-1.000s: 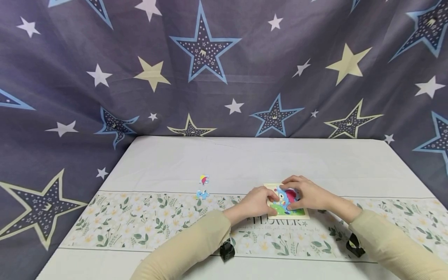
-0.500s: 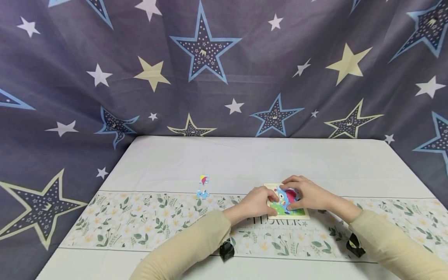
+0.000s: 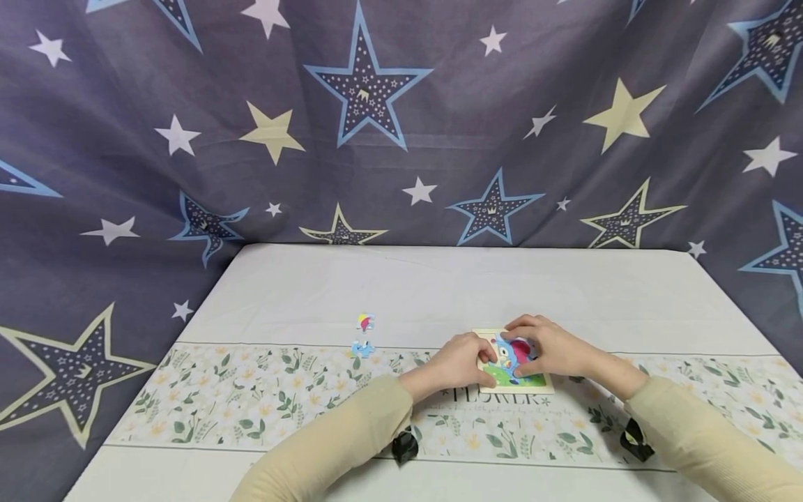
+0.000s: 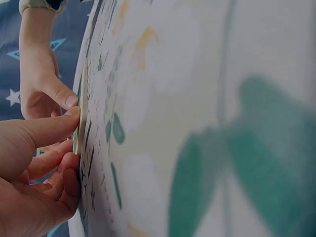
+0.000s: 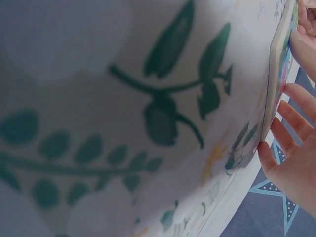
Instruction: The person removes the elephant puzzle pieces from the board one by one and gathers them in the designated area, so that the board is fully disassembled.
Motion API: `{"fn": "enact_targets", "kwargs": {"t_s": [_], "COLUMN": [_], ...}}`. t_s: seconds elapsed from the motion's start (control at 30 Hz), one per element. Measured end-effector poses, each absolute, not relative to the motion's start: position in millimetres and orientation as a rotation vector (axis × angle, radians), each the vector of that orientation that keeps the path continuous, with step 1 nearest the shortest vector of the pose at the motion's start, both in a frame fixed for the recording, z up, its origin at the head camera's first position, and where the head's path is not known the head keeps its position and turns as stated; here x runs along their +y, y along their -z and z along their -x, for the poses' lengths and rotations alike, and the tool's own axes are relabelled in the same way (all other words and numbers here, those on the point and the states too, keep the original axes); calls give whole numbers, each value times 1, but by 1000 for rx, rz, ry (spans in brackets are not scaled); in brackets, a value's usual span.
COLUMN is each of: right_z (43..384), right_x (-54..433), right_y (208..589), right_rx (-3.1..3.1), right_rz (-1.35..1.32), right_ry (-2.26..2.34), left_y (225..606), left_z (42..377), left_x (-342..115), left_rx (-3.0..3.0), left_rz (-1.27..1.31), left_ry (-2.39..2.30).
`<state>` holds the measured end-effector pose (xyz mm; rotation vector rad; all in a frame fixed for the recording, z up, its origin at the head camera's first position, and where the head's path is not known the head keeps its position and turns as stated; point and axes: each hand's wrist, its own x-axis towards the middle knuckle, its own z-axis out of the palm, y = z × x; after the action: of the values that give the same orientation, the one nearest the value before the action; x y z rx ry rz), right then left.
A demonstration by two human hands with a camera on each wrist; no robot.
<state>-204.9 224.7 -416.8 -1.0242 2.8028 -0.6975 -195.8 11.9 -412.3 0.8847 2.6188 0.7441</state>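
A small jigsaw puzzle [image 3: 521, 350] in a pale frame lies on the table, its picture showing a blue elephant with a pink ear on green grass. My left hand [image 3: 461, 361] holds its left part, thumb low and curled index finger above. From the other side my right hand [image 3: 558, 348] spans the elephant, thumb at the lower middle and fingers at the top. In the left wrist view the puzzle's thin edge [image 4: 83, 108] shows between both hands. The right wrist view has the right fingers [image 5: 291, 123] along the frame. Which single pieces they touch is hidden.
Two loose puzzle pieces lie left of the puzzle: one with a colourful balloon [image 3: 366, 321], one mostly blue [image 3: 362, 348]. The white tablecloth [image 3: 301, 293] has a floral band. A star-patterned curtain [image 3: 439, 104] hangs behind. Black straps [image 3: 405, 447] show under the sleeves.
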Motion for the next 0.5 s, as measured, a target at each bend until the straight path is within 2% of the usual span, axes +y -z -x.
{"fn": "enact_targets", "kwargs": {"t_s": [0.5], "right_z": [207], "right_x": [222], "right_y": [416], "right_rx": [2812], "right_rz": [996], "right_ry": [647], "left_y": [412], "left_z": [200], "left_x": [12], "left_rx": [2585], "left_rz": [-915], "left_ry": [-730]}}
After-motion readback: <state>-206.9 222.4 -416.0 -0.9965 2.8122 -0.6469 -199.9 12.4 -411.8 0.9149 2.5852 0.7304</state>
